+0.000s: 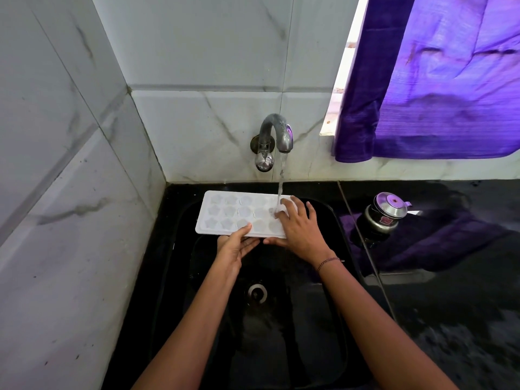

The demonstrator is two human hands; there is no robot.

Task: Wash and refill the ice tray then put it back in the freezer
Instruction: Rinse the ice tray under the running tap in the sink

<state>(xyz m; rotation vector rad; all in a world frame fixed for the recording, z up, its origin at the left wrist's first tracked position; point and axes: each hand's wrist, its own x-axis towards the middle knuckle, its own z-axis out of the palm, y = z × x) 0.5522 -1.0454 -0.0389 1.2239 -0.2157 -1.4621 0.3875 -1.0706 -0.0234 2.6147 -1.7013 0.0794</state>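
Head view: left hand (238, 246) pinches the ice tray (225, 211); right hand (298, 229) lies spread on it under the running tap (279, 133).

No legible text anywhere. One small red label (385, 220) on the steel pot (391, 206) on the tabletop (450, 305); print too small to read.

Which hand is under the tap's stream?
The right hand: its fingers lie on the ice tray's right end, where the water lands. The left hand holds the near edge, away from it.
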